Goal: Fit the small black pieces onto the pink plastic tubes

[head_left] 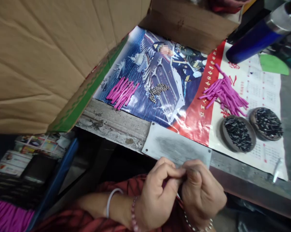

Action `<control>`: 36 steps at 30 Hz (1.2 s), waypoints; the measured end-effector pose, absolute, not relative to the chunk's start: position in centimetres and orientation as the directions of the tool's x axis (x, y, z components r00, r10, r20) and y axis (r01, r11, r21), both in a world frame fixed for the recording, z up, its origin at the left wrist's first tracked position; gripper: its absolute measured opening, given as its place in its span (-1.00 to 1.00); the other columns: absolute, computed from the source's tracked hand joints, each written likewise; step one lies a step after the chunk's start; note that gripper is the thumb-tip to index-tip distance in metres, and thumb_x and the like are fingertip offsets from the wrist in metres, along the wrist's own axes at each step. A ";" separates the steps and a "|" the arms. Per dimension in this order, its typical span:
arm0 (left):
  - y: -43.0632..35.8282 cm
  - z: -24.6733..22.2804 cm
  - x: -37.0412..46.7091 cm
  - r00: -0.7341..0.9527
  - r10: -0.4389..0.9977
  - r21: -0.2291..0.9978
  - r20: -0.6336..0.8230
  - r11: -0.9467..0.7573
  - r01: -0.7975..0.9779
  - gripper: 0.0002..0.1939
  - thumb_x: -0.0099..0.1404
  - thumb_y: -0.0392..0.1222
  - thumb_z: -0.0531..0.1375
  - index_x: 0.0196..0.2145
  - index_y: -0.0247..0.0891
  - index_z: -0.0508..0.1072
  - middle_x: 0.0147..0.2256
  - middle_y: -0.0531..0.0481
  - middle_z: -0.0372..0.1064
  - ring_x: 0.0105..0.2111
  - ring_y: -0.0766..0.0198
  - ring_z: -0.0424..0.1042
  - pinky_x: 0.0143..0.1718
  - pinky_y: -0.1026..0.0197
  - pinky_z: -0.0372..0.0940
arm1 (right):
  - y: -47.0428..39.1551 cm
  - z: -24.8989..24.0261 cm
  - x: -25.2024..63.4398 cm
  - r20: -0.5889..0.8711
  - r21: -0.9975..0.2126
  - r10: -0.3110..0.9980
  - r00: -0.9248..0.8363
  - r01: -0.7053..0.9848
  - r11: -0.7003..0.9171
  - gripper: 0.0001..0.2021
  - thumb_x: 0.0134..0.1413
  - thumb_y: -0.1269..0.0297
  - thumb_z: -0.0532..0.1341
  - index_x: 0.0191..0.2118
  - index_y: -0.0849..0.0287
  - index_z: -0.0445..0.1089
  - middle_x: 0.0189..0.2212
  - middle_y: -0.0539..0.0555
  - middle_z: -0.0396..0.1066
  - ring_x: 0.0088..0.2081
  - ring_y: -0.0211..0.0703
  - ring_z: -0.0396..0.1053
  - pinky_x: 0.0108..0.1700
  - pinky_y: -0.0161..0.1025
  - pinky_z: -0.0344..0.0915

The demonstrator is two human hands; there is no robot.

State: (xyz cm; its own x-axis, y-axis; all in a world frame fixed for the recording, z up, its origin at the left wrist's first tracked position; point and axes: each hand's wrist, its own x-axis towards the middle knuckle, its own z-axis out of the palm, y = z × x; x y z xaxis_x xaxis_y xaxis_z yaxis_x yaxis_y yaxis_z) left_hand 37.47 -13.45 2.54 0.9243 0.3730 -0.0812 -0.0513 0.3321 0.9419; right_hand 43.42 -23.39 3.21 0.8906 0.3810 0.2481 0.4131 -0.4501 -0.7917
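My left hand (pixel 158 196) and my right hand (pixel 203 193) meet in front of the bench edge, fingertips pinched together. A hint of purple-pink shows behind the left fingers, but what they hold is mostly hidden. Just beyond the knuckles lies a grey metal plate (pixel 179 145) with a dark, rubbed middle. Slim pink plastic pieces (pixel 123 92) lie side by side at the left, near a small heap of shiny metal parts (pixel 158 91). A looser pile of pink pieces (pixel 226 93) lies at the right. Two round bowls (pixel 223 135) (pixel 253 124) hold short dark metal pins.
A large cardboard box (pixel 51 64) stands at the left and another carton (pixel 186 27) at the back. A blue bottle (pixel 254 42) leans at the back right. The bench bears a printed poster (pixel 193 112). Lower left, a blue-edged crate (pixel 55 183) holds more pink pieces.
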 end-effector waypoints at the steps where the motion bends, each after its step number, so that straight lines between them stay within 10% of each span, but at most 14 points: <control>1: -13.3 2.5 37.5 0.924 0.375 0.944 -0.076 0.325 -0.054 -0.84 0.41 -0.43 0.12 -0.25 -0.22 0.43 -0.32 0.05 0.24 -0.30 0.35 0.35 -0.25 0.33 0.29 | -23.4 3.4 43.4 0.182 -0.832 0.417 0.890 0.366 -0.418 -0.66 0.44 0.32 -0.01 -0.43 0.14 0.26 -0.50 -0.01 0.26 -0.50 -0.27 0.23 -0.45 -0.29 0.16; 7: -13.1 2.7 37.3 0.920 0.391 0.962 -0.030 0.261 -0.079 -0.83 0.41 -0.43 0.12 -0.19 -0.20 0.46 -0.31 0.04 0.28 -0.29 0.34 0.37 -0.25 0.32 0.31 | -23.6 3.9 43.8 0.119 -0.879 0.531 0.839 0.338 -0.336 -0.62 0.43 0.24 0.03 -0.48 0.15 0.21 -0.57 -0.05 0.18 -0.56 -0.30 0.16 -0.51 -0.31 0.08; 11: -13.1 3.1 37.3 0.929 0.367 0.964 -0.040 0.261 -0.061 -0.85 0.43 -0.39 0.13 -0.20 -0.20 0.45 -0.32 0.05 0.26 -0.33 0.35 0.36 -0.28 0.33 0.31 | -24.1 4.5 44.4 -0.150 -0.959 0.571 0.807 0.022 -0.283 -0.44 0.48 0.03 -0.21 -0.58 0.13 0.07 -0.66 -0.06 0.07 -0.62 -0.29 0.07 -0.58 -0.31 0.05; 16: -13.3 3.4 37.3 0.933 0.360 0.970 -0.010 0.231 -0.079 -0.81 0.42 -0.41 0.11 -0.16 -0.18 0.46 -0.29 0.02 0.29 -0.27 0.31 0.38 -0.21 0.29 0.33 | -24.4 4.7 43.8 0.082 -0.914 0.537 0.840 0.278 -0.295 -0.65 0.40 0.16 0.08 -0.45 0.16 0.28 -0.53 -0.02 0.24 -0.51 -0.28 0.23 -0.47 -0.32 0.17; 20: -13.7 3.7 37.3 0.941 0.337 0.974 -0.029 0.220 -0.049 -0.81 0.44 -0.41 0.10 -0.17 -0.17 0.45 -0.30 0.04 0.26 -0.30 0.33 0.35 -0.25 0.31 0.31 | -24.9 4.5 43.7 -0.070 -0.973 0.534 0.843 0.060 -0.221 -0.42 0.46 -0.03 -0.20 -0.58 0.13 0.11 -0.64 -0.07 0.02 -0.61 -0.29 0.01 -0.59 -0.30 0.01; 22: -13.9 4.0 37.2 0.948 0.319 0.978 -0.012 0.200 -0.055 -0.80 0.44 -0.40 0.10 -0.13 -0.15 0.45 -0.29 0.04 0.26 -0.29 0.33 0.35 -0.23 0.30 0.31 | -25.3 4.7 44.0 -0.067 -0.970 0.516 0.854 0.064 -0.233 -0.49 0.39 -0.06 -0.02 -0.54 0.13 0.15 -0.61 -0.07 0.09 -0.59 -0.29 0.08 -0.58 -0.32 0.08; 28: -14.1 5.0 37.6 0.970 0.242 0.996 0.018 0.075 -0.037 -0.82 0.44 -0.40 0.11 -0.16 -0.18 0.45 -0.30 0.04 0.26 -0.31 0.34 0.34 -0.25 0.32 0.29 | -26.1 5.1 44.5 0.066 -0.983 0.077 0.995 0.078 -0.168 -0.65 -0.02 0.31 0.43 -0.15 0.08 0.29 -0.39 -0.09 0.30 -0.59 -0.39 0.18 -0.60 -0.43 0.18; 31: -14.3 5.3 37.8 0.969 0.244 0.998 0.036 0.041 -0.047 -0.81 0.44 -0.40 0.10 -0.13 -0.19 0.45 -0.26 0.01 0.28 -0.26 0.31 0.37 -0.22 0.30 0.31 | -26.7 4.7 44.4 0.009 -0.997 0.083 0.997 0.015 -0.082 -0.48 -0.12 0.31 0.48 -0.07 0.06 0.24 -0.36 -0.09 0.29 -0.56 -0.38 0.20 -0.59 -0.43 0.20; 36: -14.8 5.4 38.0 0.964 0.264 0.999 0.009 0.033 -0.018 -0.81 0.45 -0.40 0.10 -0.14 -0.18 0.45 -0.26 0.01 0.26 -0.25 0.31 0.37 -0.19 0.29 0.32 | -27.7 4.0 44.1 0.133 -0.977 0.316 0.939 0.179 -0.119 -0.93 0.27 0.27 0.22 -0.21 0.11 0.31 -0.39 -0.04 0.30 -0.43 -0.28 0.30 -0.42 -0.35 0.29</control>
